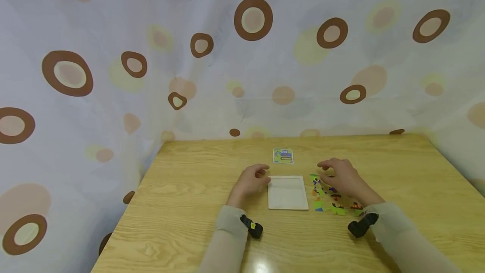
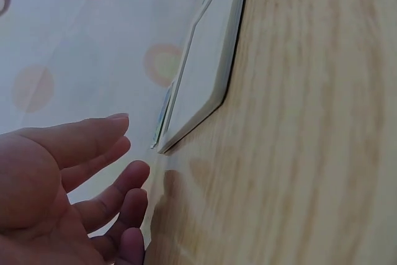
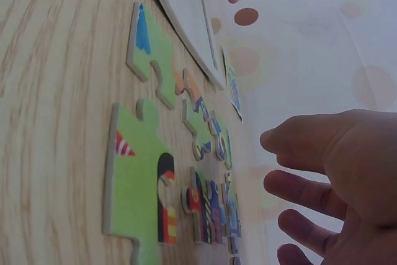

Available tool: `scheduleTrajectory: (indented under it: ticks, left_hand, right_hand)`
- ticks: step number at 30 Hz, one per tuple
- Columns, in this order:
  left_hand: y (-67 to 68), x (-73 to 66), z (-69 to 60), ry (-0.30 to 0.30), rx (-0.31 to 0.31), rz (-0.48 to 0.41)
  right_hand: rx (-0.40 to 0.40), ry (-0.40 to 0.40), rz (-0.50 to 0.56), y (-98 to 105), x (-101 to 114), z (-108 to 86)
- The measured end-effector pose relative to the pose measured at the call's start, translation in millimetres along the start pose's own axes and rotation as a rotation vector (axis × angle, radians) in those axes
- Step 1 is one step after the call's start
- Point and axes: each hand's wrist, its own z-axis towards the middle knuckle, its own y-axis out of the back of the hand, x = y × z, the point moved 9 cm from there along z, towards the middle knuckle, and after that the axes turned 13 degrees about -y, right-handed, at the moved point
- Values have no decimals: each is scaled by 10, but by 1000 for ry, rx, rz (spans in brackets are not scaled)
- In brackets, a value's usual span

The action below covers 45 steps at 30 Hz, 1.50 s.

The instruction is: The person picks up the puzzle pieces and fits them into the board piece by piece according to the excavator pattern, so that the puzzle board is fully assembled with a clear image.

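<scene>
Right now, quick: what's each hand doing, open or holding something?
Left hand: open, loosely curved, holding nothing, near the white tray.
Right hand: open, holding nothing, near the puzzle pieces.

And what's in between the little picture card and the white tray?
Just bare wooden table; the head view shows nothing lying between the picture card and the white tray.

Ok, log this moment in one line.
left hand: empty, beside white puzzle tray | right hand: empty, near jigsaw pieces | vehicle picture card: beyond tray
</scene>
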Motion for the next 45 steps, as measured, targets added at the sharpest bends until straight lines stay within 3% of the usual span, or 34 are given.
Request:
scheduleTrajectory:
  ticks: [18,24,33,45]
  left_hand:
    - [-17,13,22,-14,64,78]
    - [-25,17,38,-28,78,130]
    - [-25,-18,21,-35,68,139]
    - [-50,4,-13,-27,83,166]
  right_hand:
    - [50,-32,-96,-148,-98,81]
    - [58,-41,-88,-147,-94,92]
    - [89,-74,-64,-171,-157,106]
    - [99,-40,-53,-170,-122,140]
